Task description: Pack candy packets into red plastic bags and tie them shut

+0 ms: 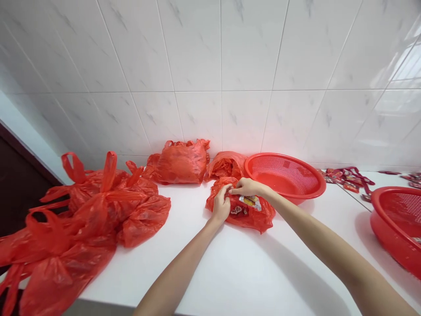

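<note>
An open red plastic bag (pixel 256 219) lies on the white table, with small wrapped packets inside, one of them silver and yellow (pixel 250 201). My left hand (pixel 222 204) is at the bag's left side, its fingers closed around the edge of the plastic. Over the bag's upper middle is my right hand (pixel 246 187), with fingers bent together and their tips close to those of my left hand. What the right fingertips hold, if anything, is hidden.
Several tied red bags (pixel 141 219) are heaped at the left. A full red bag (pixel 180 162) and a crumpled one (pixel 226 164) stand by the tiled wall. Red baskets (pixel 286 175) (pixel 394 232) and small red packets (pixel 348 177) are at the right.
</note>
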Available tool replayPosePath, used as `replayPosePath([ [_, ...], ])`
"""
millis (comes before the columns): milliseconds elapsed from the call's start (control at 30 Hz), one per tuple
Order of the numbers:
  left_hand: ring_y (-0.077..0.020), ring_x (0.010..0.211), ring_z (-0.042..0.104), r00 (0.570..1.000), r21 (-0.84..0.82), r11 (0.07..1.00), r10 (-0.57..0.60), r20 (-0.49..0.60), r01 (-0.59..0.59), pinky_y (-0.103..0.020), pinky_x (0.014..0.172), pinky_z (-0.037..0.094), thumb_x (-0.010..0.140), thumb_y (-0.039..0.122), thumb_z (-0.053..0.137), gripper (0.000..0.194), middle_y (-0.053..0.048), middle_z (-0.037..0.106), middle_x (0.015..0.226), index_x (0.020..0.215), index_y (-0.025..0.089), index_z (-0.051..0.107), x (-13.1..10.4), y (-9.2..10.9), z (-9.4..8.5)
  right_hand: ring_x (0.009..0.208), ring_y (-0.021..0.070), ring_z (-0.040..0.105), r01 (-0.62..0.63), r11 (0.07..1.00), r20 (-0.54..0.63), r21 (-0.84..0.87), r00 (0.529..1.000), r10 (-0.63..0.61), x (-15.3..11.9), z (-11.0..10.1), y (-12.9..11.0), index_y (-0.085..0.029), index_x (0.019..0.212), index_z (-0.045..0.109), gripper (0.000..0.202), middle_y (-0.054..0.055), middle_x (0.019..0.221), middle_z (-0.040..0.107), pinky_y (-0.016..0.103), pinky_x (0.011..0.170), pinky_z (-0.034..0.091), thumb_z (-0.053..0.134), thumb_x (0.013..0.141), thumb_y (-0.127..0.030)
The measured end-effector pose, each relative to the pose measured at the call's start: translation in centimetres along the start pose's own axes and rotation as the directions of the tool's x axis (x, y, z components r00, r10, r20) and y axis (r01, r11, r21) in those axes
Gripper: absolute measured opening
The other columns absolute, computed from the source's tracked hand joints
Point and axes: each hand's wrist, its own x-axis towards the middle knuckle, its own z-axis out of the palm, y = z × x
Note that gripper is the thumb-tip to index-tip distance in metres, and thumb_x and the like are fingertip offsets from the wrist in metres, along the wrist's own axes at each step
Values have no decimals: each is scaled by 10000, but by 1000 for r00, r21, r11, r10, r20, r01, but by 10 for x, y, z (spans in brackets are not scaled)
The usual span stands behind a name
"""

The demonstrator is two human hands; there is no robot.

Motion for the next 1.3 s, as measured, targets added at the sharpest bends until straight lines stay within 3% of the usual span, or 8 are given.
replayPosePath([
  [167, -177, 1136, 683, 1000, 8, 1000, -13, -3, 13, -378, 1039, 544, 857, 25, 417, 428, -13, 731, 1183, 1145, 271, 616, 2, 1, 1, 575, 167, 647, -66, 996, -61, 58, 996, 69, 9, 3, 2, -160, 811, 635, 497, 46, 731, 650, 237, 482, 468, 561, 896, -644],
  [333, -224, 1147, 676, 999, 82, 997, -14, 35, 11, -412, 1022, 540, 884, 134, 537, 327, -68, 716, 1206, 1187, 226, 616, 3, 3, -3, 758, 204, 685, -57, 998, -88, -4, 995, 56, 5, 7, 5, -151, 881, 683, 365, 70, 839, 712, 235, 574, 474, 616, 912, -509],
  [500, -262, 1177, 648, 990, 159, 986, 17, 141, -40, -448, 1066, 492, 756, 130, 707, 409, -89, 702, 1214, 1156, 202, 657, 2, 2, -2, 981, 233, 679, -41, 995, -149, -87, 989, 28, -20, 16, 12, -184, 1180, 637, 334, 100, 1122, 721, 252, 710, 467, 670, 890, -347],
  [667, -255, 1097, 680, 985, 222, 975, -16, 173, -23, -442, 1002, 513, 823, 125, 638, 304, -78, 744, 1141, 1109, 219, 681, 6, -7, -10, 1046, 297, 675, -67, 984, -204, -164, 978, 32, -52, 42, 28, -188, 1103, 660, 257, 131, 1145, 714, 309, 784, 469, 667, 861, -276],
  [900, -221, 899, 715, 977, 204, 979, -34, 211, -10, -357, 888, 539, 836, 126, 604, 159, -37, 780, 933, 888, 222, 720, 10, -7, -18, 1263, 387, 576, -96, 990, -381, -107, 923, 49, -76, 83, 53, -151, 1367, 547, 635, 213, 1384, 598, 472, 1021, 431, 716, 756, -170],
  [1000, -209, 938, 709, 970, 118, 992, 9, 244, -39, -347, 923, 531, 842, 122, 578, 196, -25, 779, 958, 915, 227, 726, 8, 1, -14, 1288, 374, 566, -48, 998, -481, -27, 876, 29, -77, 88, 59, -166, 1412, 514, 622, 199, 1442, 561, 498, 1052, 423, 670, 815, -235],
  [1167, -214, 1065, 690, 953, -85, 995, 73, 293, -50, -355, 1004, 509, 863, 183, 581, 213, -52, 771, 1083, 1010, 205, 734, 3, 15, -7, 1165, 282, 657, 118, 984, -623, 133, 782, -10, -75, 84, 63, -209, 1283, 615, 416, 122, 1284, 693, 400, 974, 503, 535, 929, -413],
  [1300, -219, 949, 721, 934, -200, 980, 71, 349, 0, -341, 916, 551, 782, 222, 689, 180, -62, 788, 992, 945, 188, 758, -1, 18, 2, 776, 231, 693, 356, 885, -720, 301, 693, -34, -73, 86, 60, -218, 916, 696, 335, 58, 871, 768, 343, 729, 539, 571, 875, -526],
])
